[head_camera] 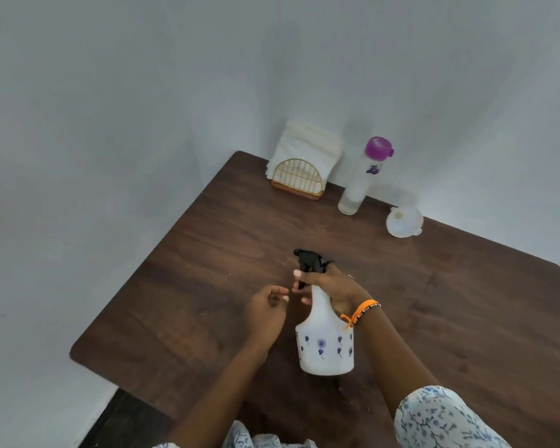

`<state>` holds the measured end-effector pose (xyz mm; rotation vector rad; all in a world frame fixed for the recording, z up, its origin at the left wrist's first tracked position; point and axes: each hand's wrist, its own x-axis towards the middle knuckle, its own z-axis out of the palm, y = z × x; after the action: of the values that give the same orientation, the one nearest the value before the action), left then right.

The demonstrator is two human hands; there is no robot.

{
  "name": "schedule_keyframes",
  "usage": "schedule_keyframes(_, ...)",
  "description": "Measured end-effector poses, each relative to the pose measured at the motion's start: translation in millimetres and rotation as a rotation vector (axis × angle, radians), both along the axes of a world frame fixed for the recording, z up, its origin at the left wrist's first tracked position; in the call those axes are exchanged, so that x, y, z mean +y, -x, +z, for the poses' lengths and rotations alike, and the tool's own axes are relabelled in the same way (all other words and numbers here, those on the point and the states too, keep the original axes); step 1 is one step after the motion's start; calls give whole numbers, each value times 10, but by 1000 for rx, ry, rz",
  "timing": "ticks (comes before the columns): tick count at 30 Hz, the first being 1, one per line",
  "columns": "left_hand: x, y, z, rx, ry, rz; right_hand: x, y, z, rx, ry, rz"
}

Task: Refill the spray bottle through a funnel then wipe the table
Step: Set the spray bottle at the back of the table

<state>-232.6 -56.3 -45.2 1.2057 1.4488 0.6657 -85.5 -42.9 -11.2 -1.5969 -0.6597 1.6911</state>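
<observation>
A white spray bottle (326,341) with blue flower prints and a black trigger head stands upright on the dark wooden table (188,286), near its front middle. My right hand (332,287) grips the bottle's neck just under the trigger head. My left hand (267,313) hovers just left of the neck, fingers loosely curled, holding nothing. A white funnel (404,222) lies at the table's back right. A tall clear bottle with a purple cap (362,177) stands at the back, by the wall.
A gold wire holder with white napkins (304,163) sits at the back corner against the grey wall. The table's left edge drops to a dark floor (123,421). Bare tabletop spreads to the right of the spray bottle.
</observation>
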Motion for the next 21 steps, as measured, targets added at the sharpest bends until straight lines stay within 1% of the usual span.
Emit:
schedule_keyframes(4, 106, 17, -69, 46, 62, 72, 255, 38, -61, -23, 130, -131)
schedule_keyframes(6, 143, -6, -76, 61, 73, 73, 334, -8, -68, 26, 175, -153)
schedule_keyframes(9, 174, -67, -53, 71, 86, 58, 379, -96, -60, 108, 203, -128)
schedule_keyframes(13, 154, -144, -62, 52, 106, 5, 304, -183, -92, 175, 216, -159)
schedule_keyframes(18, 83, -232, -74, 90, 115, -78, 142, -288, -131, 218, 237, -257)
schedule_keyframes(21, 36, -303, -32, 91, 105, -162, -20, -394, -129, 246, 225, -331)
